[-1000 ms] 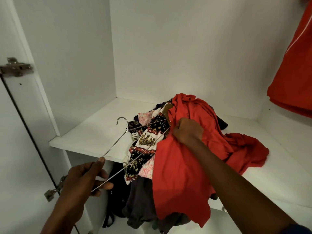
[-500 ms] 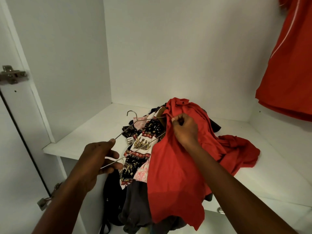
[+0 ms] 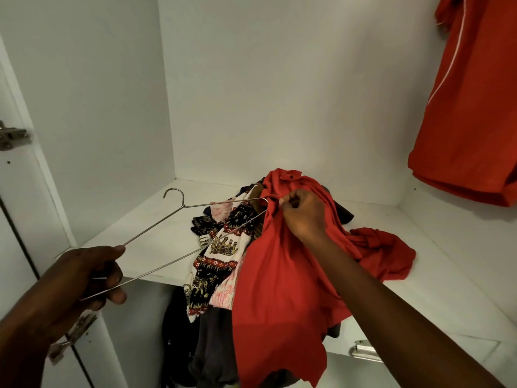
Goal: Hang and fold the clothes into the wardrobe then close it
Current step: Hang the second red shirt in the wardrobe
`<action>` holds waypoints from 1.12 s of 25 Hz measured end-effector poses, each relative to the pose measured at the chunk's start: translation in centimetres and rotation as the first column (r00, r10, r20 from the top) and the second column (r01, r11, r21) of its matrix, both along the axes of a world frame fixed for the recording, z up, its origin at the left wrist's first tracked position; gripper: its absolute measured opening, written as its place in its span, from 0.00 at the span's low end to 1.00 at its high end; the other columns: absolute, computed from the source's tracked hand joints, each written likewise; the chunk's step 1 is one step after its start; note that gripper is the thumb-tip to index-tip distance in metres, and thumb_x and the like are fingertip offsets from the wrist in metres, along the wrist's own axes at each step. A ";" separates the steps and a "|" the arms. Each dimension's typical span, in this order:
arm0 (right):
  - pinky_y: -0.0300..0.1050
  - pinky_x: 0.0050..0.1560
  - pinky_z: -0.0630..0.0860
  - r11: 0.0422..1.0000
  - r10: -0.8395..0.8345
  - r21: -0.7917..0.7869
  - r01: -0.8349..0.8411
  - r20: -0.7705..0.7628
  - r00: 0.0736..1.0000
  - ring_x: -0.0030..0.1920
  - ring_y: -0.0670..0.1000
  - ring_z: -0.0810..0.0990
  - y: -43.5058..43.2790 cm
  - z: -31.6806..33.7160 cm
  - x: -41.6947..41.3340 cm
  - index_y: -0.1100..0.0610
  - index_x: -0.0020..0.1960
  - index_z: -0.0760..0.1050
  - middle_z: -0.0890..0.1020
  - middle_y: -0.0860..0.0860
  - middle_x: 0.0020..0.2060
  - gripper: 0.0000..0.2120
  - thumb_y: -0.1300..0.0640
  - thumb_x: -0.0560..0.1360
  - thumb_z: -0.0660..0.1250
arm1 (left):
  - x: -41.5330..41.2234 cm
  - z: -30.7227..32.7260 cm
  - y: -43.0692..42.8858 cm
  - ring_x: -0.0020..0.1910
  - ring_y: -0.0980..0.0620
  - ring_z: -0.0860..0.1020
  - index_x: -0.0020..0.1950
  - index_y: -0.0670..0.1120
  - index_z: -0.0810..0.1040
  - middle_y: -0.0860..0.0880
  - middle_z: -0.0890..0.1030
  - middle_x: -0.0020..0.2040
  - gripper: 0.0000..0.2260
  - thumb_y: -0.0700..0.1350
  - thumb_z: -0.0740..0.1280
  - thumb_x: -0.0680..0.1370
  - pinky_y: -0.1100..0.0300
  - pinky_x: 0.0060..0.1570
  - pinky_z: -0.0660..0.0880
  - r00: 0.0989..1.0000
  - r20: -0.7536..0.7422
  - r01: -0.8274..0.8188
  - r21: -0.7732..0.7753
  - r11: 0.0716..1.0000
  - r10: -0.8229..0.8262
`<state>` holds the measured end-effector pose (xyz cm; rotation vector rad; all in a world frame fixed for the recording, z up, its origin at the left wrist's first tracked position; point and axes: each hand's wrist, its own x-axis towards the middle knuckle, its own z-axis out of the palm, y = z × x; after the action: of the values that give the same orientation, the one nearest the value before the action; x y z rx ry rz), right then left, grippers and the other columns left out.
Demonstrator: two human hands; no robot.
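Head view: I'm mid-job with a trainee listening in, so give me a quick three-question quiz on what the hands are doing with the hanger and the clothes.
1. Multiple choice: the right hand pinches A) the red shirt, B) a towel, C) a shoe.
2. Short answer: which part of the hanger does the left hand hold?
3. True or false: the hanger's hook is over a rail.
Key: 1 A. 2 One corner, where its two wires meet; the other corner is at the red shirt. 3 False: the hook is free, above the shelf.
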<state>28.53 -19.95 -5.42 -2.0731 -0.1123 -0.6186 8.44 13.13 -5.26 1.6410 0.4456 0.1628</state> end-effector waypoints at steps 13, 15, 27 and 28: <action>0.41 0.41 0.73 0.996 0.014 -0.092 -0.013 0.009 1.000 0.40 0.45 0.80 1.1 0.6 -2.0 0.52 0.41 0.81 0.83 0.44 0.38 0.05 0.56 0.77 0.72 | 0.3 0.6 -4.0 0.22 0.47 0.76 0.39 0.46 0.69 0.47 0.73 0.27 0.13 0.46 0.65 0.82 0.63 0.24 0.63 0.999 0.013 0.044 -0.131 0.990 -0.042; 0.42 0.43 0.76 0.996 0.054 -0.076 -0.055 -0.011 0.998 0.41 0.45 0.82 1.5 0.6 -2.3 0.52 0.41 0.81 0.84 0.44 0.38 0.06 0.56 0.77 0.72 | 1.5 0.3 -6.6 0.24 0.46 0.79 0.39 0.45 0.70 0.48 0.75 0.27 0.14 0.46 0.63 0.84 0.63 0.24 0.67 0.999 0.041 0.039 -0.203 0.978 -0.031; 0.42 0.44 0.72 0.882 0.090 -0.466 -0.075 0.011 0.996 0.48 0.49 0.81 -0.7 1.9 -4.4 0.50 0.57 0.83 0.82 0.49 0.52 0.16 0.63 0.79 0.60 | 11.9 0.6 -18.1 0.46 0.39 0.87 0.62 0.39 0.79 0.43 0.84 0.56 0.13 0.44 0.57 0.86 0.55 0.40 0.80 0.947 0.304 0.282 -0.621 0.731 -0.106; 0.43 0.45 0.72 0.836 0.084 -0.543 -0.082 -0.021 0.996 0.51 0.52 0.81 -1.1 2.0 -4.2 0.52 0.57 0.84 0.83 0.51 0.53 0.16 0.62 0.79 0.60 | 12.9 0.4 -18.0 0.50 0.38 0.86 0.65 0.40 0.79 0.43 0.83 0.61 0.13 0.44 0.59 0.86 0.54 0.43 0.81 0.935 0.315 0.335 -0.637 0.694 -0.162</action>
<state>24.37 -21.09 -3.43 -2.6000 -0.4224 -0.5804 21.34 -4.86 -4.91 0.9084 0.0613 -0.0218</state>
